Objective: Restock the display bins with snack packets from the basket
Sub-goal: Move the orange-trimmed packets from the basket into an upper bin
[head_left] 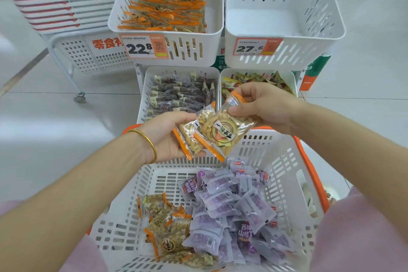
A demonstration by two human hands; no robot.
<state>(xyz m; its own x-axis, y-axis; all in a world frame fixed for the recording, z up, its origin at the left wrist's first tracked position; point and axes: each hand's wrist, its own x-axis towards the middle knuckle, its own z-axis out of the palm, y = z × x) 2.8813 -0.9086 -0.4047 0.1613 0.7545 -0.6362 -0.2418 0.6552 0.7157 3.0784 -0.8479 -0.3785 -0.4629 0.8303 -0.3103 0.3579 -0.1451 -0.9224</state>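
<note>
My right hand (262, 106) pinches the top of an orange-edged seed packet (225, 132) above the white basket (284, 161). My left hand (167, 137), palm up with a gold bangle on the wrist, holds a second like packet (189, 137) that the first one overlaps. Inside the basket lie more orange-edged packets (170, 229) at the left and several purple packets (229, 210) at the right. The upper left bin (212, 44), tagged 22.8, holds matching orange-edged packets. The upper right bin (284, 22), tagged 27.6, has nothing in it.
Two lower bins sit under the upper ones: one with dark packets (181, 95), one with yellow-red packets (278, 81). A wheeled white rack (72, 55) with stacked red-striped trays stands at the left. White tiled floor surrounds the display.
</note>
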